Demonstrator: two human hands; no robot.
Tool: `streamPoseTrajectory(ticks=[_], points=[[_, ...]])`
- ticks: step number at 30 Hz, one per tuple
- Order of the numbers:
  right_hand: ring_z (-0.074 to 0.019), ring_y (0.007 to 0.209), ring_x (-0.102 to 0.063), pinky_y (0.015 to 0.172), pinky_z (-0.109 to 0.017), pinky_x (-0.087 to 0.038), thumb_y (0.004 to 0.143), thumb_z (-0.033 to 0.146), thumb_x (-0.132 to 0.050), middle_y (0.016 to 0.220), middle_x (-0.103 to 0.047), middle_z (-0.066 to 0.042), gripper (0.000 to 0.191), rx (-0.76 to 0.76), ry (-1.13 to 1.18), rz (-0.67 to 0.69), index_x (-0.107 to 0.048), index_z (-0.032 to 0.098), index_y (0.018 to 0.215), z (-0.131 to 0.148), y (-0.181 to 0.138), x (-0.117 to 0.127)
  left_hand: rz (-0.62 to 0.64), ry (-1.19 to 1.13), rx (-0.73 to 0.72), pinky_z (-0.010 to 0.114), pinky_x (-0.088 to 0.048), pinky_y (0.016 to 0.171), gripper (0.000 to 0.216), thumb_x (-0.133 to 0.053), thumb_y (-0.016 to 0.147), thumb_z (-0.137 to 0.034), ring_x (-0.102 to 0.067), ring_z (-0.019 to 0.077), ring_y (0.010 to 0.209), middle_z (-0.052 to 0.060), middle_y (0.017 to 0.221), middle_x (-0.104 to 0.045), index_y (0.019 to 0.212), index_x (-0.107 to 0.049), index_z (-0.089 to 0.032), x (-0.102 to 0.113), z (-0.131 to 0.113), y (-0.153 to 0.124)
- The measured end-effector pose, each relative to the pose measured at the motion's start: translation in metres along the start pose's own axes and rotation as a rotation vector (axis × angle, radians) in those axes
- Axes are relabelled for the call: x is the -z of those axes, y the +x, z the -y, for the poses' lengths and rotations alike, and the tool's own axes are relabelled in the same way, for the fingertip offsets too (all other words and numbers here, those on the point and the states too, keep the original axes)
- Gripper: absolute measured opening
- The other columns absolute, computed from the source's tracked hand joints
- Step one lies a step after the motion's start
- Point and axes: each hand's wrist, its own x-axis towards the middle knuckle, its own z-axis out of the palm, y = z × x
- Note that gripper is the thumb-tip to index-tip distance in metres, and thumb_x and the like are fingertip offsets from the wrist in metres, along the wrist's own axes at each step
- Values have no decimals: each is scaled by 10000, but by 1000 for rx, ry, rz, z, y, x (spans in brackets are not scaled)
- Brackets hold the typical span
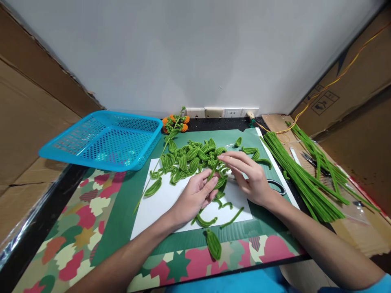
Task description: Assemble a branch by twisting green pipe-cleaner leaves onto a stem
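My left hand (200, 193) pinches a green pipe cleaner piece (213, 170) between thumb and fingers over the white paper (174, 203). My right hand (249, 179) is at its upper end, fingertips together on it; how firmly they grip is hard to see. Behind both hands lies a pile of green pipe cleaner leaves (192, 154). Loose curled stems lie beneath the hands, partly hidden by them. One single leaf (214, 244) rests near the table's front edge. A pair of scissors (276, 186) lies partly hidden behind my right wrist.
On the left stands a blue perforated basket (113, 142). A pipe cleaner flower stem with orange blooms (175, 124) leans beside it. Bundles of green pipe cleaners (301, 175) and pliers (311, 160) lie at right. Power sockets (233, 113) line the wall; a yellow cord (331, 83) runs overhead.
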Motion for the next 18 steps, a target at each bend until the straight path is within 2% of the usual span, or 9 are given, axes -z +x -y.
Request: streamPoseTrajectory(ticks=[3,6,11,18], points=[[-247,1229,-677,867,-372,-626,1041,56,-506,1368,-661,-155,421,76,-110,1,-679,252,1372,-4,1,0,33,-10,-11,104,-233,375,375,-730,950,-518,-386,41,455,-94,594,-462,974,-544,-193,2,-1,0],[-245,1097,-711,786,-364,-621,1022,92,-606,1229,-722,-148,288,118,-163,-11,-731,220,1248,-5,0,-1,65,13,-41,113,-275,363,350,-737,955,-483,-359,23,394,-86,595,-538,1045,-580,-183,3,-2,0],[-223,880,-720,758,-371,-611,1014,110,-632,974,-779,-106,167,164,-177,-7,-750,180,1109,-7,-1,-2,49,55,-38,132,-314,325,351,-741,946,-479,-527,60,360,-25,685,-681,1040,-576,-183,3,-2,1],[-211,832,-743,745,-360,-623,1014,146,-613,954,-803,-95,196,49,-20,62,-755,194,1141,-1,-2,0,-64,41,-43,141,-341,320,325,-708,956,-465,-550,68,367,-4,722,-694,1027,-610,-163,4,-4,2]])
